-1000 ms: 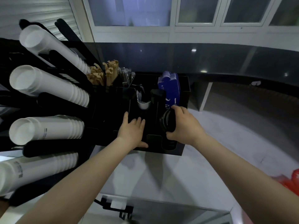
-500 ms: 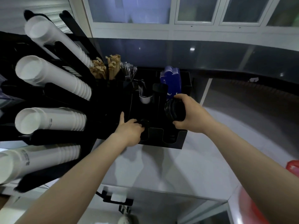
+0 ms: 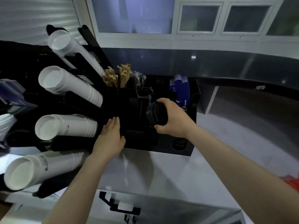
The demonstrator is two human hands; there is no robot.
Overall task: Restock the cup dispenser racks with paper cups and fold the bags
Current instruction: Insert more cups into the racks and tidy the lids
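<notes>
Right hand: the right hand (image 3: 171,120) grasps a stack of black lids (image 3: 156,114), thumb over the top edge and fingers curled under the bottom edge; the stack lies on its side with its ribbed rims facing 9 o'clock.
Right arm: bare forearm runs in from 4 o'clock, wrist bent toward 10 o'clock, holding the lids above the black organizer (image 3: 193,122), clear of its front slots.
Left hand: the left hand (image 3: 110,136) is released, fingers straight and close together pointing to 12 o'clock, palm down; it rests on the dark front-left part of the organizer and holds nothing.
Left arm: bare forearm comes up from 7 o'clock, nearly straight in line with the hand.
Paper cups: four long stacks of white paper cups (image 3: 64,126) lie in the black dispenser rack (image 3: 90,39) at 9 o'clock of the left hand, open mouths facing the camera; the nearest stack ends just beside the left hand's fingers.
Organizer contents: brown packets (image 3: 117,75) and wrapped stirrers (image 3: 137,79) stand at its back at 12 o'clock of the left hand; a blue pack (image 3: 179,89) stands at 1 o'clock of the right hand; more dark lids sit in a front slot below the right wrist.
Counter: the pale counter (image 3: 145,167) carries the organizer; something red (image 3: 291,183) shows at the 4 o'clock edge, too cropped to identify.
</notes>
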